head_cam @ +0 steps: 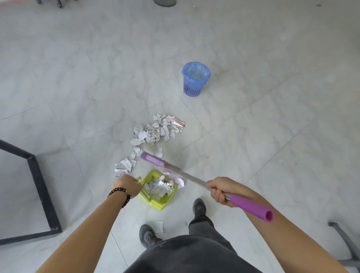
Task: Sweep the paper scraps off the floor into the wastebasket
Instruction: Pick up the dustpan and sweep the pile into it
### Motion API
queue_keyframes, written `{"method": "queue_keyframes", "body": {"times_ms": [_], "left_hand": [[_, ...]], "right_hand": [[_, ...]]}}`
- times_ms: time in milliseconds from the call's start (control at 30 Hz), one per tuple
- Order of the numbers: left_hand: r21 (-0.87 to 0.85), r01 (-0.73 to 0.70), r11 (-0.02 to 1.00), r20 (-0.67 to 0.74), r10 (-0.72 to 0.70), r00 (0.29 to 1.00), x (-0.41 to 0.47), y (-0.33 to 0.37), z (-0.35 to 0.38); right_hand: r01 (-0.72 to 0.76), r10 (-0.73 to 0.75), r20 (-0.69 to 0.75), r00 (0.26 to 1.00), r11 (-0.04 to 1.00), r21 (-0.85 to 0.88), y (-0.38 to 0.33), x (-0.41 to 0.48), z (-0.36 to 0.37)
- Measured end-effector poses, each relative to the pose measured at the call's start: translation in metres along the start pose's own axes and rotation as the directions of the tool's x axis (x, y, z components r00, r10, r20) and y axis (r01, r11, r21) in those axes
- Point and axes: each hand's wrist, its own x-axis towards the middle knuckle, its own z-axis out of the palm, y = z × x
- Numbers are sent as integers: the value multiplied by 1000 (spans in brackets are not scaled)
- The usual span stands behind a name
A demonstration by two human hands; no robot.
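Left grip (127,186) clasped the lime-green plastic dustpan (155,203) at lower centre; right grip (222,192) grasped the purple-handled metal broom (194,179).

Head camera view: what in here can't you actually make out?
All in the head view:
- Dustpan handle: covered by the left hand gripping it.
- Wastebasket contents: its own rim and wall hide the bottom.
- Broom head: motion-blurred, so it is unclear whether the bristles touch the floor.
- Print on the paper scraps: too small.
- Grey round thing: cut off by the top edge.
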Motion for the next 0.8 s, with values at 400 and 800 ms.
{"method": "queue_keyframes", "body": {"times_ms": [400,800], "left_hand": [[-235,83,968,-77,-103,992,-53,-33,39],[-594,258,762,-182,-440,879,-201,-19,142]], "right_hand": [[162,-263,-166,950,874,-458,4,57,-16],[246,-333,-27,943,747,-617,45,78,-72]]}}
